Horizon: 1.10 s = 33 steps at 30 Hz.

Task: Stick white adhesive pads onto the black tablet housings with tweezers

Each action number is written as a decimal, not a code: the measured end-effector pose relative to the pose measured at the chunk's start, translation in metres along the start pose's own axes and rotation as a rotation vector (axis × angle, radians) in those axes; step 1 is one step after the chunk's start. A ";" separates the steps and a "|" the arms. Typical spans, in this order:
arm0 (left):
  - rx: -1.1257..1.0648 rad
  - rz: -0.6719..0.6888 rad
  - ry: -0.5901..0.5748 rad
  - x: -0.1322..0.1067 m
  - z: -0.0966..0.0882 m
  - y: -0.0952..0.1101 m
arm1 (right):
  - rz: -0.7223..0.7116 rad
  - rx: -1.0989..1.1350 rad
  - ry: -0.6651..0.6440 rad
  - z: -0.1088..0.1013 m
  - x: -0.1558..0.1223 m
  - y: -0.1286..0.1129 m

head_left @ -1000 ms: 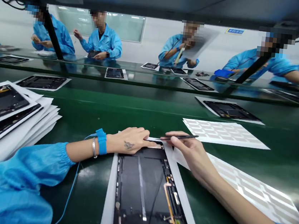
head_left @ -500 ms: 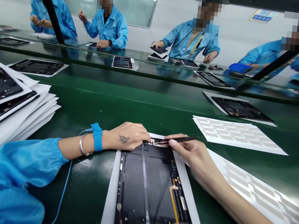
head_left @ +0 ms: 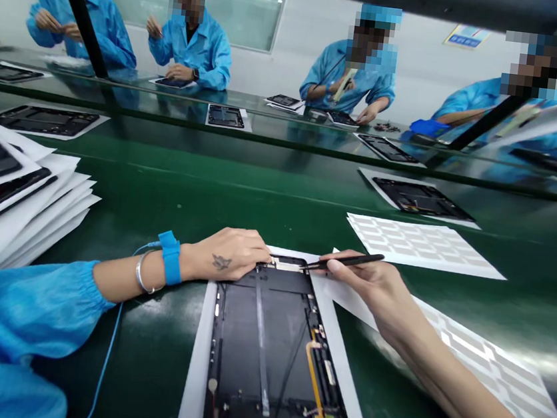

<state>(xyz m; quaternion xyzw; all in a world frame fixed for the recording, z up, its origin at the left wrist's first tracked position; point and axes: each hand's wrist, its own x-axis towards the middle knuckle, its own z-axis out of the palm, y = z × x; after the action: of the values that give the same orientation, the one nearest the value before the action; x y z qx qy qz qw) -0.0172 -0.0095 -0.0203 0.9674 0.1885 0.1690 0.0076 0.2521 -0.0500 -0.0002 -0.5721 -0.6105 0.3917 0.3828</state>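
An opened black tablet housing lies on white paper in front of me, with an orange flex cable along its right side. My left hand rests at its far left corner, fingers closed and pressed down; what the fingertips pinch, if anything, is hidden. Black tweezers are held in my right hand, with the tips at the far right end of the housing. Between the two hands a small whitish strip shows along the far edge.
At left stands a stack of white sheets with tablet housings between them. Label sheets with grey stickers lie at right. More housings sit on the green surface further off. Several co-workers in blue work across the bench.
The tweezer tips have shifted right along the far edge, leaving more of the whitish strip showing. My left hand stays at the corner. The whole view has shifted slightly.
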 end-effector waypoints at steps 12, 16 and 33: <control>-0.200 -0.154 -0.118 0.027 -0.015 -0.006 | 0.082 0.255 0.158 -0.010 0.012 0.012; -0.353 -0.166 -0.335 0.053 -0.023 -0.019 | 0.078 0.292 0.192 -0.012 0.013 0.011; -0.227 -0.033 -0.127 0.020 -0.020 -0.004 | 0.067 0.402 0.190 -0.007 0.011 0.006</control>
<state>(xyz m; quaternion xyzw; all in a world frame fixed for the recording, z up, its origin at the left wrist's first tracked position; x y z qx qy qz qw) -0.0077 0.0006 0.0043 0.9658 0.1831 0.1274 0.1320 0.2598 -0.0382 -0.0026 -0.5386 -0.4623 0.4623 0.5315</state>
